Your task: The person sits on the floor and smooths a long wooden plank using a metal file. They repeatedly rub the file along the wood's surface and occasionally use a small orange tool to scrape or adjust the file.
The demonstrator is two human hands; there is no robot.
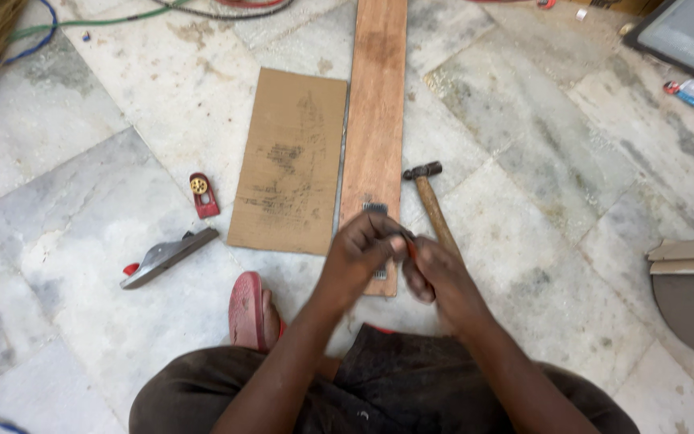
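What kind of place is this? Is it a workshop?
Probably a makeshift woodworking spot on the marble floor of a room, not a proper workshop. A long wooden plank lies on the floor with a hammer beside it and a hand plane nearby. Both hands work over the plank's end.

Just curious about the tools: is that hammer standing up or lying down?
Lying down. The hammer rests flat on the marble floor beside the wooden plank.

Both forearms reach forward, converge at centre. Left hand (361, 247) curled, fingertips pinched. Right hand (435, 272) curled beside it, fingertips meeting left's.
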